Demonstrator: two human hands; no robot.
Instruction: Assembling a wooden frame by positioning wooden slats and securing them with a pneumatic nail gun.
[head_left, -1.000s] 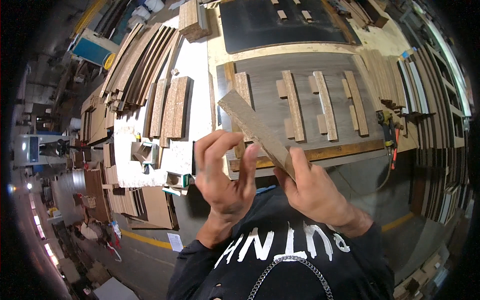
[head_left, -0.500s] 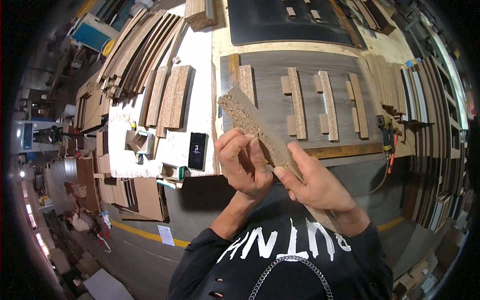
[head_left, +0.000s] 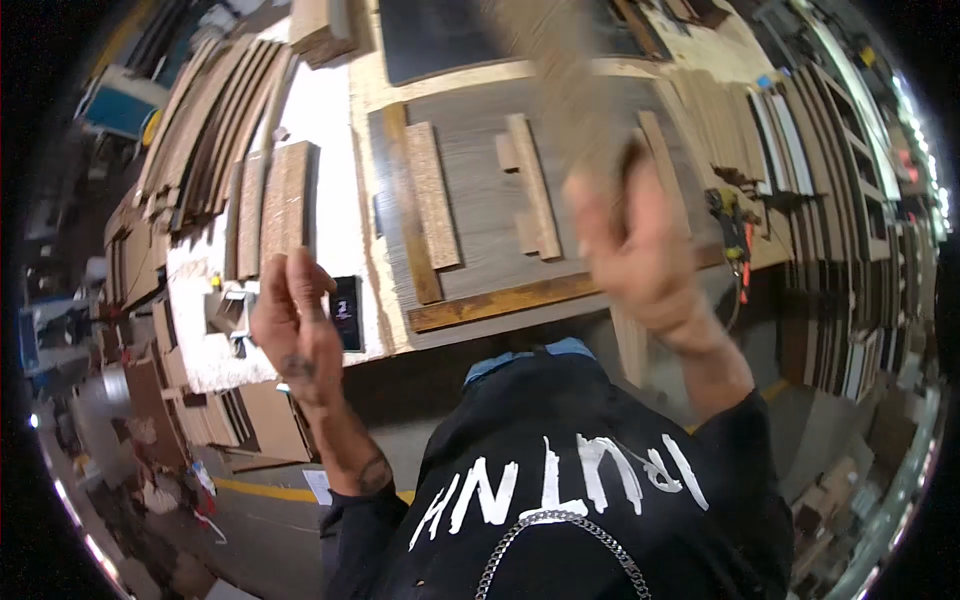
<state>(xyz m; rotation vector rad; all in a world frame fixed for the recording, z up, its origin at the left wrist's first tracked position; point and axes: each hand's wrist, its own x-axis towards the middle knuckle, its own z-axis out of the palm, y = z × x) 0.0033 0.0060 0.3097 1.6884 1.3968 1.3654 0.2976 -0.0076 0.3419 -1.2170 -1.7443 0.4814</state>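
My right hand (head_left: 640,240), smeared by motion, grips a long particleboard strip (head_left: 570,90) raised over the grey wood-grain panel (head_left: 480,210). The strip's lower end shows below the hand. My left hand (head_left: 300,320) is above the white table surface beside a phone (head_left: 346,322). Its fingers are pinched together, and anything between them is too small to make out. On the panel lie a particleboard strip (head_left: 432,195) at the left and another strip (head_left: 535,185) with small blocks against its side. The raised strip hides part of the panel's right half.
Stacked long strips (head_left: 205,125) and thick boards (head_left: 285,200) cover the table's left. A small open box (head_left: 230,312) stands near the front edge. A brown wooden bar (head_left: 510,303) borders the panel. A power tool (head_left: 725,215) sits at right, near stacked boards (head_left: 825,150).
My hands have parted. The left moved left, off the strip, toward the phone. The right swung the strip up and over the panel. The view has shifted to the right.
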